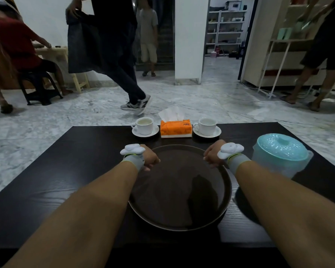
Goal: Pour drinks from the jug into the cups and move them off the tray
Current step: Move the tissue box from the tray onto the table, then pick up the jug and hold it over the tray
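A round dark brown tray (179,228) lies on the dark table in front of me with nothing on it. My left hand (151,158) grips its far left rim and my right hand (212,156) grips its far right rim. Two white cups on saucers stand beyond the tray near the table's far edge: the left cup (144,125) and the right cup (207,126), both holding a pale drink. A translucent jug with a turquoise lid (280,153) stands to the right of the tray, close to my right wrist.
An orange tissue box (176,128) sits between the two cups. The dark table (66,171) ends just past the cups. On the marble floor beyond, a person walks past, another sits on a stool at left, and others stand further back.
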A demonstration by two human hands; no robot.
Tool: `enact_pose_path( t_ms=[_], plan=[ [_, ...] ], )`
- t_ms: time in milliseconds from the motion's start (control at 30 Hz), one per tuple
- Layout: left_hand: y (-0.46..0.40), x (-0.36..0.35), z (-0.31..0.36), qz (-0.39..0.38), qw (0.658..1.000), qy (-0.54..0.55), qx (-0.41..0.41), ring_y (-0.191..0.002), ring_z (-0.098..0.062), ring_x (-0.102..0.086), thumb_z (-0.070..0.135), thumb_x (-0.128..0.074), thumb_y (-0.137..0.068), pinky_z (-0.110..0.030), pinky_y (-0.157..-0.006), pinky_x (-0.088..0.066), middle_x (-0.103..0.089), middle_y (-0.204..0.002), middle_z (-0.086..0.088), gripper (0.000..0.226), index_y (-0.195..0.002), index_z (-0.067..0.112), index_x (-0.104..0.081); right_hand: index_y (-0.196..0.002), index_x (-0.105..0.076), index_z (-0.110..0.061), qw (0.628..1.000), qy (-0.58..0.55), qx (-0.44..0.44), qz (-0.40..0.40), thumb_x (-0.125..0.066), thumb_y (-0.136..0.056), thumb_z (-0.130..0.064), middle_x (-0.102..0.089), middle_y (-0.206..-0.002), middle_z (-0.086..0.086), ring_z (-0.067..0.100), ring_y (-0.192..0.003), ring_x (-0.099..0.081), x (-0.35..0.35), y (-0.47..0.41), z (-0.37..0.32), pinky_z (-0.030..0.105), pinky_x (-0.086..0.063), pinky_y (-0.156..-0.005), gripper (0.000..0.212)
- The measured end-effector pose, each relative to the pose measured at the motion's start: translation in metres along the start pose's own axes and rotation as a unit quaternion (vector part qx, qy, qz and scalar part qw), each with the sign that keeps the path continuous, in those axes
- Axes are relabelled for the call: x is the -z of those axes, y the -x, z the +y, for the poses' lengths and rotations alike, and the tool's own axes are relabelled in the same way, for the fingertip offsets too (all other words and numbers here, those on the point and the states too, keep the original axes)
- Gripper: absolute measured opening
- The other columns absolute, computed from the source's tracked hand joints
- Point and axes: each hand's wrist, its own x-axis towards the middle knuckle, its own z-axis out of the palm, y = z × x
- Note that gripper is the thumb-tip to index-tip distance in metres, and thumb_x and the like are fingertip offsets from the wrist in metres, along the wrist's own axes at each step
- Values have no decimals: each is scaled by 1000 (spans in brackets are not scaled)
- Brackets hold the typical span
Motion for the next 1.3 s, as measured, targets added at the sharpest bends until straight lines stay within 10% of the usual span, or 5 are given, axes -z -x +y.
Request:
enact_pose_path(
  t_ms=[600, 700, 1100, 1300],
  plan=[
    [40, -42, 23, -90, 993, -70, -34, -68, -23, -61, 12, -68, -85, -32, -63, -56, -65, -82, -12, 27, -108, -1, -73, -103, -70, 8, 995, -39, -68, -58, -66, -86, 1, -67, -78, 19, 27, -73, -66, 30, 44, 22, 46, -59, -83, 19],
    [44, -50, 33, -109, 991, -71, -35, -81, -24, -64, 10, -68, -85, -37, -80, -58, -65, -80, -10, 31, -113, -3, -70, -93, -72, 4, 996, -27, -68, -58, -68, -84, 2, -68, -83, 20, 28, -80, -66, 40, 50, 22, 46, -56, -90, 10],
    [64, -82, 88, -199, 973, -101, -61, -77, -17, -61, 13, -57, -94, -40, -92, -52, -61, -75, -4, 12, -84, 9, -62, -78, -70, -1, 998, -27, -52, -15, -66, -85, 1, -70, -86, 19, 29, -76, -67, 102, 66, 28, 45, -58, -85, 8],
    [78, -102, 125, -157, 977, -81, -119, -67, -20, -64, 16, -67, -85, -33, -72, -55, -68, -73, -4, 8, -81, 10, -66, -84, -63, -5, 998, -14, -62, -15, -59, -94, -8, -67, -67, 10, 15, -59, -64, 143, 71, 39, 27, -58, -60, 12]
  ],
)
